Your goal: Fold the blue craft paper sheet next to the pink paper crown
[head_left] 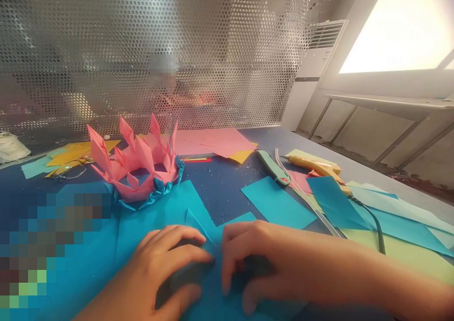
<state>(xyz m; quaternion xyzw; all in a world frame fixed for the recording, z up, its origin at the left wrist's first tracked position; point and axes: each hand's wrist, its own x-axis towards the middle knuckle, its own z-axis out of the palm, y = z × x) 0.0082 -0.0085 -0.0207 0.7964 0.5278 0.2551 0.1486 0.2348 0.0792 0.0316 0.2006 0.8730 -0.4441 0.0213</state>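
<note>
Pressing down at the bottom middle of the frame, my left hand (170, 264) lies flat with bent fingers on a blue paper sheet (198, 226), gripping nothing, and my right hand (255, 259) sits just beside it, fingertips pinning the same sheet at its fold. Up and to the left stands a pink paper flower (138, 165). Further right lie a green knife (273, 167) and a yellow glue gun (315, 166) among loose coloured sheets.

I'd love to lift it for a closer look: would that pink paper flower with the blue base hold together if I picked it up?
The paper flower probably weighs almost nothing, being only folded sheets. Its thin upright points would likely crush under a firm pinch. The blue base looks made of separate folded pieces, so it might come apart; lift from underneath.
</note>
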